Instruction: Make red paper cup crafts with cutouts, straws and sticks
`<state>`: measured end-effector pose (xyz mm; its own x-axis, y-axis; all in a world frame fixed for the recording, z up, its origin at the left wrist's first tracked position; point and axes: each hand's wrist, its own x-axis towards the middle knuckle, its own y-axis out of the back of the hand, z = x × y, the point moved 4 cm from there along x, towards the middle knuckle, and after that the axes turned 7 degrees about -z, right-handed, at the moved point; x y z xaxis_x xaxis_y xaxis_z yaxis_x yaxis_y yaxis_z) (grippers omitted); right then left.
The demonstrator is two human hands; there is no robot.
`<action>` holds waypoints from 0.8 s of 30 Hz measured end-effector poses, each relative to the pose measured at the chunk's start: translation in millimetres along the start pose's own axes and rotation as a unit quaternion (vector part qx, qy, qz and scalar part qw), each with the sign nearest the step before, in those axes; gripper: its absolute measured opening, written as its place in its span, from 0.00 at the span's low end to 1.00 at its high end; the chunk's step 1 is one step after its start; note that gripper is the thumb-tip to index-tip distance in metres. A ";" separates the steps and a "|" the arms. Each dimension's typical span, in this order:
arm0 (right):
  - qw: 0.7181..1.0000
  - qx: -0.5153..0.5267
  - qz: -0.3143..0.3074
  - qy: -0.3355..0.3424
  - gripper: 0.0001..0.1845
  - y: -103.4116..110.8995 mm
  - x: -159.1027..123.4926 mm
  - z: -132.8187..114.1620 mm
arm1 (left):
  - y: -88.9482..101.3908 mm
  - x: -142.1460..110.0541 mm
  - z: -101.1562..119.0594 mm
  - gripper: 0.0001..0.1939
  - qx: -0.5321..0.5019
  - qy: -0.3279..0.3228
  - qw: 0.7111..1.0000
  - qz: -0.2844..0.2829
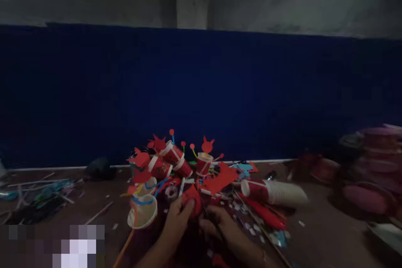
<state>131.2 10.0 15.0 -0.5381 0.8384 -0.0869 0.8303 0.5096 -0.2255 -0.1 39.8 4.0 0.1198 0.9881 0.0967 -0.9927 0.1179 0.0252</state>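
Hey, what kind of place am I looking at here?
Probably an improvised indoor craft area, judging by the paper cup topped with an eared red cutout, the stack of paper cups lying on its side, and the small scraps scattered about.

On the floor (317, 238), before the wall (201, 88), the left hand (175, 220) held a piece of paper (193, 201), with the right hand (220, 222) just right of it. Beyond them stood a cup (204, 166); left of that leaned a cluster of cups (160, 168). Another cup (143, 214) sat left of the left hand. Rightward, a stack of cups (282, 192) lay sideways, scraps (249, 224) nearer the right hand.
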 end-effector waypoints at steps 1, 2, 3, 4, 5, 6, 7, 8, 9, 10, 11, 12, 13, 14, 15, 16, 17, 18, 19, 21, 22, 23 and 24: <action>1.000 0.005 0.006 -0.001 0.23 -0.8 -1.6 -0.5 | -0.4 -1.4 1.9 0.13 -0.004 -0.001 1.000 0.000; 1.000 0.008 0.012 -0.003 0.23 -1.4 -2.9 -0.7 | -0.8 -2.7 3.6 0.13 -0.009 -0.001 1.000 0.001; 1.000 0.008 0.016 -0.005 0.22 -1.7 -3.8 -0.7 | -1.1 -3.9 5.1 0.13 -0.014 0.001 1.000 0.002; 1.000 0.007 0.018 -0.009 0.22 -1.5 -4.1 -0.2 | -1.5 -5.1 6.3 0.13 -0.020 0.003 1.000 0.003; 1.000 0.004 0.019 -0.017 0.22 -1.0 -4.0 1.2 | -1.8 -6.1 7.0 0.13 -0.028 0.008 1.000 0.005; 1.000 -0.003 0.019 -0.023 0.23 0.0 -3.4 2.7 | -2.2 -6.9 7.4 0.13 -0.036 0.012 0.999 0.007; 0.999 -0.011 0.019 -0.024 0.23 1.2 -2.7 4.2 | -2.6 -7.5 7.5 0.13 -0.042 0.017 0.999 0.008; 0.999 -0.018 0.021 -0.019 0.23 2.7 -1.9 5.5 | -2.9 -8.0 7.2 0.13 -0.047 0.022 0.999 0.009; 0.999 -0.022 0.023 -0.011 0.23 4.1 -1.2 6.7 | -3.2 -8.3 6.7 0.13 -0.050 0.026 0.998 0.008; 0.999 -0.026 0.024 -0.006 0.22 5.3 -0.8 8.0 | -3.5 -8.5 6.0 0.14 -0.052 0.030 0.998 0.007; 0.999 -0.029 0.024 -0.003 0.22 6.0 -0.5 9.2 | -3.6 -8.5 5.3 0.14 -0.053 0.033 0.998 0.006; 0.999 -0.031 0.025 -0.002 0.21 6.5 -0.6 10.2 | -3.5 -8.4 4.6 0.15 -0.053 0.034 0.998 0.006; 0.999 -0.033 0.025 -0.003 0.21 6.6 -0.8 10.7 | -3.2 -8.3 4.2 0.15 -0.051 0.033 0.998 0.008; 0.999 -0.038 0.026 -0.006 0.21 6.4 -1.2 10.8 | -2.7 -8.2 4.0 0.15 -0.048 0.029 0.998 0.009; 0.999 -0.041 0.027 -0.009 0.21 6.1 -1.5 10.4 | -2.2 -8.1 4.1 0.14 -0.044 0.025 0.999 0.012; 0.999 -0.043 0.030 -0.010 0.22 5.9 -1.9 9.6 | -1.7 -8.1 4.4 0.14 -0.039 0.022 0.999 0.013; 0.999 -0.042 0.032 -0.011 0.22 5.7 -2.1 8.7 | -1.3 -8.1 4.9 0.13 -0.035 0.018 0.999 0.012; 0.998 -0.043 0.035 -0.011 0.22 5.7 -2.0 7.7 | -1.1 -8.1 5.4 0.13 -0.032 0.016 0.999 0.011; 0.998 -0.048 0.036 -0.009 0.22 5.7 -1.7 6.6 | -1.0 -8.1 5.9 0.12 -0.029 0.016 0.999 0.009; 0.997 -0.064 0.038 -0.003 0.23 6.4 -0.6 4.6 | -0.9 -8.1 6.8 0.12 -0.026 0.015 1.000 0.007; 0.997 -0.072 0.038 -0.002 0.23 6.8 0.0 3.8 | -0.9 -8.0 7.3 0.13 -0.025 0.016 1.000 0.007; 0.996 -0.079 0.039 -0.001 0.23 7.2 0.6 3.2 | -1.0 -8.0 7.7 0.13 -0.025 0.016 1.000 0.007; 0.996 -0.085 0.040 -0.001 0.24 7.6 1.0 2.6 | -1.2 -7.9 8.4 0.13 -0.027 0.016 0.999 0.007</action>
<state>136.6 14.2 10.6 -0.4692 0.8775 -0.0994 0.8831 0.4664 -0.0511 0.3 31.1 11.5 0.1068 0.9921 0.0657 -0.9936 0.1090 -0.0305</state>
